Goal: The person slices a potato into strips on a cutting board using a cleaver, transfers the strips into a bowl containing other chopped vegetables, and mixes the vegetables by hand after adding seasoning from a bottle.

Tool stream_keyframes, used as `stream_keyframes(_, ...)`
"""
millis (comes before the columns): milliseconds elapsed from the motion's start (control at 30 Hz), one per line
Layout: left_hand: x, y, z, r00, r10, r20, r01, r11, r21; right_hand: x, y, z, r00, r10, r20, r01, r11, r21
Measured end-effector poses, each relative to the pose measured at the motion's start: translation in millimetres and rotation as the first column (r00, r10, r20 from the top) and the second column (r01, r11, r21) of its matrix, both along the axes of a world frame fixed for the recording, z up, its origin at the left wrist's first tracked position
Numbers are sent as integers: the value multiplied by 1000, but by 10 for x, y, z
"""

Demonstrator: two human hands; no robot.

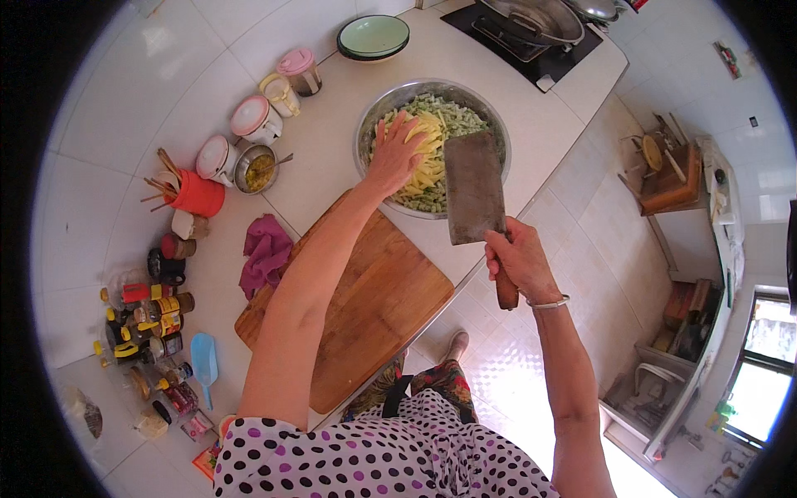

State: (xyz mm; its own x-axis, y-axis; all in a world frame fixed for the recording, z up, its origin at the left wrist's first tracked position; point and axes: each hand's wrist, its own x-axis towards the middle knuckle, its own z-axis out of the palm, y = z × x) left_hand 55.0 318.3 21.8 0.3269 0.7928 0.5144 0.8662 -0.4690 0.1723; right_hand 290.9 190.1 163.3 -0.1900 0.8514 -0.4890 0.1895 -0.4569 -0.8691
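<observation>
My left hand (395, 155) lies with fingers spread on yellow cut strips (429, 146), perhaps potato, in a large metal basin (505, 140). Around and under the strips are pale green cut pieces (464, 112) that look floured. In my right hand (520, 258) is the wooden handle of a cleaver (476, 187); its broad dark blade is raised over the basin's right side and hides part of the contents. A wooden cutting board (386, 280) lies on the counter below the basin, partly behind my left forearm.
A purple cloth (266, 252) lies left of the board. Along the wall stand lidded mugs (251, 118), a small metal bowl (256, 169) with a spoon, a red chopstick holder (199, 193) and several condiment bottles (165, 305). Green enamel dishes (373, 36) and a wok (535, 22) on a stove are beyond.
</observation>
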Motion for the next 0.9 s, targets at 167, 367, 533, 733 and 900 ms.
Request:
stream_keyframes(167,-51,-100,137,547,205,811,396,791,-467,192,-86,-158,862,-288,-417,184,944,-273)
stream_keyframes(367,-68,-137,348,-284,552,784,716,666,-210,142,-207,-278,840,-297,-455,171,939,-298)
stream_keyframes(533,151,-236,581,-436,662,610,772,623,-124,-153,-161,-291,994,107,-30,-104,990,92)
stream_keyframes(733,4,-307,860,-645,522,558,642,766,26,-40,170,-678,960,24,278,-122,931,344)
stream_keyframes(900,-894,-1079,507,463,365,808,182,853,-489,140,0,-515,989,-49,141,10,964,264)
